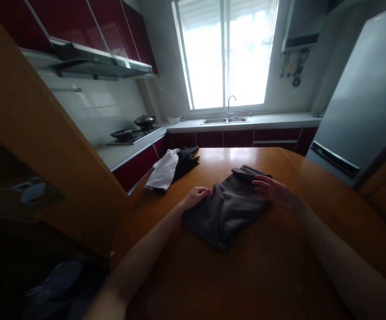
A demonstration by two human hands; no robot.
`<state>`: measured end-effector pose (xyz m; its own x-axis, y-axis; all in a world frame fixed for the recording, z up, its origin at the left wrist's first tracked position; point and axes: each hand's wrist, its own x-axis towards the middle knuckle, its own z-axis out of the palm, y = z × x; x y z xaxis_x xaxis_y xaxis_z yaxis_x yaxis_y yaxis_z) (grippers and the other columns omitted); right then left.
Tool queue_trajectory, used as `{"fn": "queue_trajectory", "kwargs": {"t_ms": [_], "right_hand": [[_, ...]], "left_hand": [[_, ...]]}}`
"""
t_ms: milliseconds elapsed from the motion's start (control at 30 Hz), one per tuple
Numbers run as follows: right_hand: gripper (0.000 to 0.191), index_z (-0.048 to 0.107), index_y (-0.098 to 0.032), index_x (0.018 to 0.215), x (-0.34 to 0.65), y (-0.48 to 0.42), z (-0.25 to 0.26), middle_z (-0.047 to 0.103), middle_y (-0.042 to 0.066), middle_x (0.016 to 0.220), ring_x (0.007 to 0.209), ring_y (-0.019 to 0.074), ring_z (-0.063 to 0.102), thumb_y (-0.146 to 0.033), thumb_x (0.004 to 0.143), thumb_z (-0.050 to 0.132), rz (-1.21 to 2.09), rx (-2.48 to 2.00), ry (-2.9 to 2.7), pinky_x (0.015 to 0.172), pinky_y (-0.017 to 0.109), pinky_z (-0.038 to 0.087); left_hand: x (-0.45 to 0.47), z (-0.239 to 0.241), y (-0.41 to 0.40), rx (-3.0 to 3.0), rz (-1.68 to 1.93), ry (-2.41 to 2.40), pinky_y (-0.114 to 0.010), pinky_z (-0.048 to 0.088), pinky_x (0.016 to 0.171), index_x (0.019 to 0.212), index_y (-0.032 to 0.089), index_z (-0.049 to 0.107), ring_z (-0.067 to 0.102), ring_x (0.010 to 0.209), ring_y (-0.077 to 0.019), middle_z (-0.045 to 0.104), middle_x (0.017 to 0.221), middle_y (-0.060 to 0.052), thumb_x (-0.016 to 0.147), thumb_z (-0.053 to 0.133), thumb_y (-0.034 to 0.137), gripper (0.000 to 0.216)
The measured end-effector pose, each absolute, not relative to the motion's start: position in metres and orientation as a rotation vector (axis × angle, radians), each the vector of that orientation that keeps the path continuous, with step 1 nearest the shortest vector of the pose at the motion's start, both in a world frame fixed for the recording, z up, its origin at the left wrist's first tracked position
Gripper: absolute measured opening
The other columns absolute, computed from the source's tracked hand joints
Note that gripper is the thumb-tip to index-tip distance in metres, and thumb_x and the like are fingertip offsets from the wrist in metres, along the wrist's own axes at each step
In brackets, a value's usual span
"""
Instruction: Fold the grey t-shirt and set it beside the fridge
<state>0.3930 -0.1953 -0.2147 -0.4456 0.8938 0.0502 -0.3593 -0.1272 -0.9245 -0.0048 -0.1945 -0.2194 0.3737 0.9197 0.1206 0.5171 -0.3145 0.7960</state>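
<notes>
On the wide orange table (279, 266) that fills the lower view, with a fridge (362, 111) at the right, a window (226, 53) ahead and a sink (225, 120) below it, a stove (134, 133) with two pans on the left counter, a grey garment (228, 206) lies partly folded near the middle, its far end rolled into a thick hem and its near corner pointing toward the person. Off to the left, at the table's edge, a pile (171, 171) of white and black cloth lies well apart from it. The left hand (196, 195) rests at the garment's left edge, fingers curled loosely onto the cloth, though whether it pinches the fabric I cannot tell. The right hand (274, 191) lies open and flat, fingers spread, touching the garment's right side near the rolled hem. As a judgement, the main risk is that the fold slips: the table looks smooth and glossy, so a press from one side alone could slide the whole cloth sideways or bunch it. The pile sits close enough to the edge that a sweep of the left arm might knock it off
</notes>
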Motion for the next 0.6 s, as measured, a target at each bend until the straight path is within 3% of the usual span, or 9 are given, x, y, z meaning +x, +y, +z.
{"fn": "queue_trajectory", "kwargs": {"t_ms": [100,233,333,433,600], "right_hand": [[0.026,0.067,-0.023,0.109,0.418,-0.181,-0.236,0.073,0.009,0.110,0.089,0.0207,0.070,-0.035,0.090,0.053,1.516,-0.855,-0.912,0.079,0.038,0.058],[0.012,0.062,-0.023,0.089,0.442,-0.169,-0.249,0.067,0.002,0.080,0.066,0.0167,0.064,-0.033,0.087,0.055,1.287,-0.838,-0.617,0.064,0.033,0.057],[0.015,0.060,-0.023,0.088,0.452,-0.163,-0.255,0.065,0.001,0.076,0.063,0.0160,0.061,-0.037,0.089,0.052,1.236,-0.817,-0.572,0.061,0.031,0.055],[0.017,0.061,-0.023,0.089,0.456,-0.159,-0.259,0.065,0.002,0.077,0.064,0.0160,0.060,-0.037,0.090,0.050,1.252,-0.820,-0.555,0.061,0.032,0.054],[0.017,0.062,-0.023,0.093,0.455,-0.156,-0.261,0.065,0.002,0.078,0.065,0.0161,0.061,-0.034,0.090,0.048,1.283,-0.804,-0.524,0.062,0.032,0.054]], "left_hand": [[0.009,-0.203,-0.191,2.037,0.561,1.224,-0.027,0.048,0.067,0.104,0.015,0.074,0.065,0.078,-0.0195,0.073,0.090,-0.006,0.077,0.072,0.060,0.053],[0.018,-0.172,-0.180,2.351,0.270,1.258,-0.025,0.045,0.064,0.095,0.022,0.076,0.065,0.073,-0.0182,0.072,0.082,-0.002,0.081,0.068,0.048,0.030],[0.027,-0.149,-0.169,2.621,0.014,1.477,-0.029,0.047,0.071,0.091,0.024,0.077,0.070,0.080,-0.0238,0.075,0.088,-0.007,0.083,0.065,0.039,0.021],[0.036,-0.133,-0.149,2.773,-0.171,1.656,-0.035,0.050,0.079,0.100,0.019,0.076,0.072,0.093,-0.0314,0.075,0.099,-0.015,0.084,0.063,0.036,0.026],[0.043,-0.089,-0.089,2.679,0.084,1.976,-0.042,0.050,0.091,0.103,0.010,0.072,0.069,0.106,-0.0363,0.073,0.106,-0.021,0.084,0.070,0.027,0.026]]}}
